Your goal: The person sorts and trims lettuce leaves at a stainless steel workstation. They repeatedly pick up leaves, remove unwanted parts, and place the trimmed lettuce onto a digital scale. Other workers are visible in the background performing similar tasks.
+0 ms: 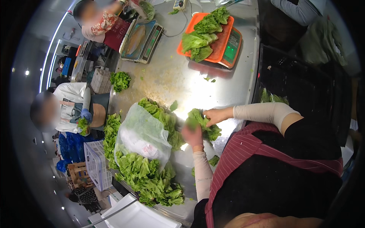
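Note:
A small head of green leafy lettuce (213, 133) is held low over the steel table (228, 99) in front of me. My left hand (192, 137) is closed around its blurred base end. At the leaves, my right hand (219, 116) has its thumb and fingers pinched on the lettuce. Just beyond my left hand lies a heap of lettuce heads (137, 168), partly covered by a translucent plastic bag (139, 139) with red print. A loose leaf (173, 105) and a few scraps lie on the metal near my hands.
An orange tray (212, 54) of lettuce sits on a lit digital scale (231, 48). Another scale (139, 42) stands farther off. Across the table, a gloved co-worker (71, 105) holds greens; another person (102, 28) is beyond. A white foam box (139, 213) and plastic crate (97, 165) border the table.

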`<action>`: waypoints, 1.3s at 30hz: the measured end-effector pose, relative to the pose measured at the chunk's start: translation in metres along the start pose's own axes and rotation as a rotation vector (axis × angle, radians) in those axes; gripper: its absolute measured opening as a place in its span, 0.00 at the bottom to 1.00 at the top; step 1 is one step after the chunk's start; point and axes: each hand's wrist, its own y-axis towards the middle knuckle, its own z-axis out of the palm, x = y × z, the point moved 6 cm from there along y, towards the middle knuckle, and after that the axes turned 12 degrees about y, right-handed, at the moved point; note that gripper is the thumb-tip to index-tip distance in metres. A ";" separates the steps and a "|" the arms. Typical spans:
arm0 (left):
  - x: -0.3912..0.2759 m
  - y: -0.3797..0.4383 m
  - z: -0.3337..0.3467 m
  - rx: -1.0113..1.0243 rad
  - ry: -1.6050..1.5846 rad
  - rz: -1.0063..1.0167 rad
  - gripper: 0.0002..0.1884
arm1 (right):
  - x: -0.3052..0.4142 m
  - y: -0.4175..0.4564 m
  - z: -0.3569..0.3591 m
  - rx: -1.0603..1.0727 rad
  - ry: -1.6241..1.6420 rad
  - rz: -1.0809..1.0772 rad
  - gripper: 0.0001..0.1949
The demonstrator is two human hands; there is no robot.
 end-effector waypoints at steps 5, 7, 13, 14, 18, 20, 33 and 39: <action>0.023 -0.010 0.011 -0.023 -0.437 -0.294 0.20 | -0.009 0.001 0.013 -0.291 0.369 -0.073 0.35; 0.007 -0.013 0.008 0.032 -0.541 -0.335 0.20 | -0.004 0.000 0.005 -0.346 0.270 -0.105 0.34; -0.055 -0.007 -0.020 0.130 -0.392 0.137 0.17 | 0.006 -0.001 -0.030 -0.486 0.333 -0.288 0.28; -0.035 -0.008 -0.005 0.151 -0.879 -0.169 0.18 | 0.021 -0.016 -0.028 -0.370 0.590 -0.069 0.25; -0.051 -0.002 0.003 0.085 -1.336 -0.595 0.05 | 0.008 -0.025 -0.039 -0.465 -0.278 -0.316 0.23; -0.047 -0.007 0.001 0.026 -1.254 -0.550 0.07 | 0.017 -0.029 -0.035 -0.448 -0.133 -0.409 0.23; -0.054 -0.013 -0.022 -0.104 -0.931 -0.363 0.20 | 0.029 -0.009 -0.024 -0.032 1.612 0.029 0.16; -0.061 -0.021 0.003 0.052 -1.029 -0.452 0.24 | 0.037 -0.013 -0.023 -0.022 1.624 -0.041 0.16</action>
